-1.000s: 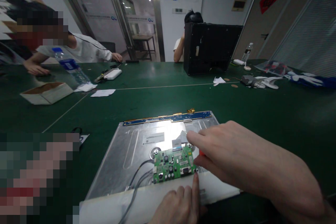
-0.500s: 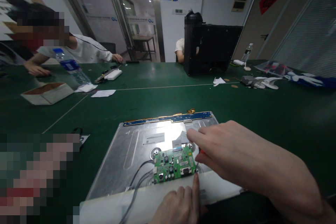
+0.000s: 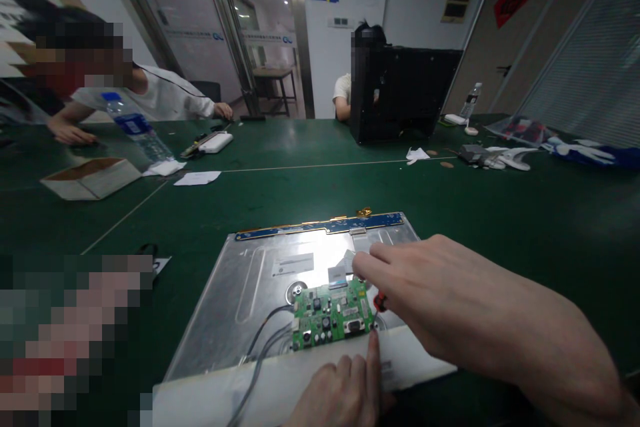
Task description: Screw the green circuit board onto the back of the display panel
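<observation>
A green circuit board lies on the metal back of a flat display panel. My right hand is closed around a screwdriver; part of its red handle shows below the fingers. The thin shaft points down at the board's lower right corner. Below that corner is my left hand, its index finger stretched out to the corner near the screwdriver tip and its other fingers curled. Grey cables run from the board's left side over a white strip along the panel's near edge.
A cardboard box, a water bottle and paper are at the left. A black monitor casing stands ahead, with a person behind it. Another person sits at the far left. Gloves lie at the right.
My right hand has shifted and turned slightly, so more of the red screwdriver handle shows. My left hand and the board stay in place.
</observation>
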Motion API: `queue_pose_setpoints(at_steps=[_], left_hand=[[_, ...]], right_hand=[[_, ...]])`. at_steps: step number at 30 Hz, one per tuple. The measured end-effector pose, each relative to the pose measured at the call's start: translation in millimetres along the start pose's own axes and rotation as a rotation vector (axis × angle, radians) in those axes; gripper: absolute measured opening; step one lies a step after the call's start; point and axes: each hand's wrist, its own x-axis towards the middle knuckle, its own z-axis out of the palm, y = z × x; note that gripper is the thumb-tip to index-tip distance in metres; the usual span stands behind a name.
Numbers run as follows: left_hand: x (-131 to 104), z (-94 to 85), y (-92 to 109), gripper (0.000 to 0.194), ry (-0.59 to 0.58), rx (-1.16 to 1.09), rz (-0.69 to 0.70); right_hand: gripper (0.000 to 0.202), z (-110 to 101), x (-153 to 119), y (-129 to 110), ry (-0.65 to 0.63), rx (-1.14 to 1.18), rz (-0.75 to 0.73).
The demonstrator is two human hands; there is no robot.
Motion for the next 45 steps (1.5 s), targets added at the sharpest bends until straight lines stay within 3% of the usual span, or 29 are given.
queue_pose_setpoints(at_steps=[9,16,25,33,40,45], left_hand=[[-0.9,0.3,-1.6,0.048,0.016,-0.005,0.016],[-1.5,3.2,-1.0,0.053,0.013,-0.019,0.008],[-3.5,1.2,-0.8,0.054,0.001,0.027,0.03],[0.2,0.2,-0.8,0.044,0.003,-0.018,0.01],[-2.8,2.0,-1.0,0.051,-0.019,0.014,0.018],[-3.0,2.8,-1.6,0.043,-0.007,-0.005,0.018]], right_hand=[[0.013,-0.7,0.2,-1.2,-0.02,0.01,0.042],[0.029,-0.9,0.5,-0.7,-0.032,0.027,-0.011],[0.017,1.4,1.3,-0.3,0.01,-0.015,0.078],[0.019,-2.7,-1.6,-2.9,-0.054,0.061,0.006],[0.02,1.6,1.8,-0.8,0.009,-0.023,0.034],[0.016,0.6,0.5,-2.6,-0.009,0.005,0.033]])
